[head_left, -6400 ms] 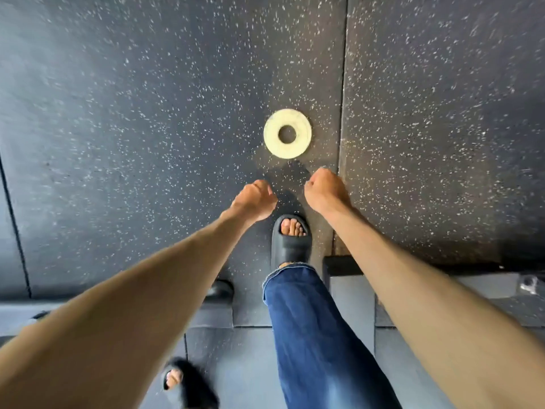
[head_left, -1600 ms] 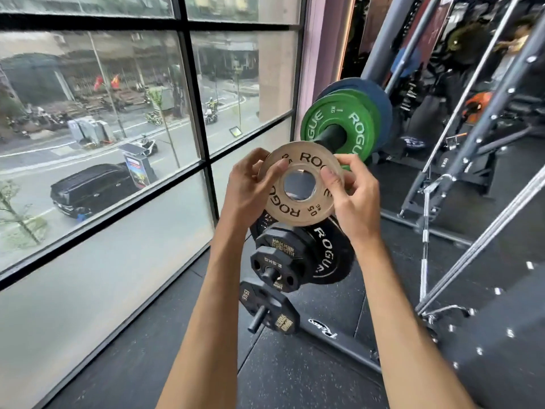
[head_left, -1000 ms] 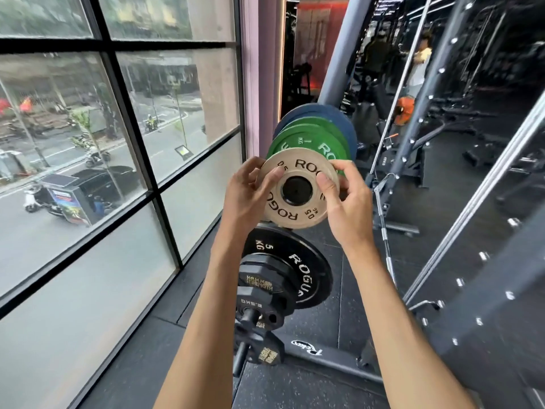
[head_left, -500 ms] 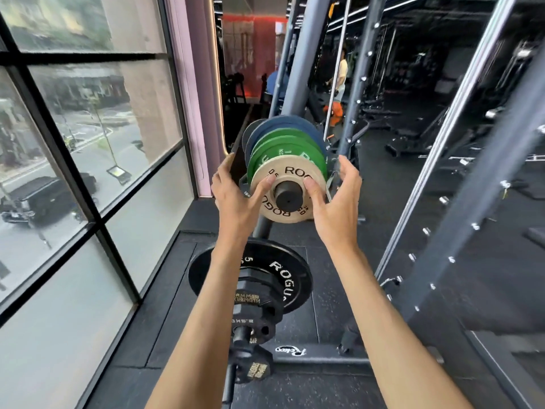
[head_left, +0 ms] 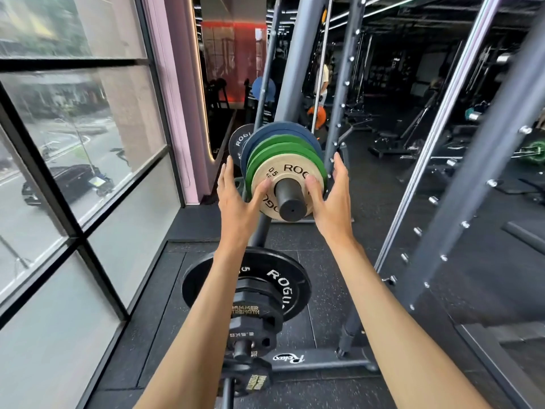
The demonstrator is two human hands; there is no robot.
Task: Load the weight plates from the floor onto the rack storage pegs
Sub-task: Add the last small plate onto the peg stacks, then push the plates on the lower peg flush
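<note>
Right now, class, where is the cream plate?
The cream plate sits mid-frame in the head view on the upper peg, in front of the green plates, between the left hand and right hand.

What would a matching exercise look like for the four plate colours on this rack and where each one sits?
Plates:
1. cream plate
2. green plates
3. blue plates
4. large black plate

Places:
A. middle peg
B. front of the upper peg
C. upper peg, just behind the green
D. upper peg, just behind the cream

Pairs: 1-B, 2-D, 3-C, 4-A
</note>
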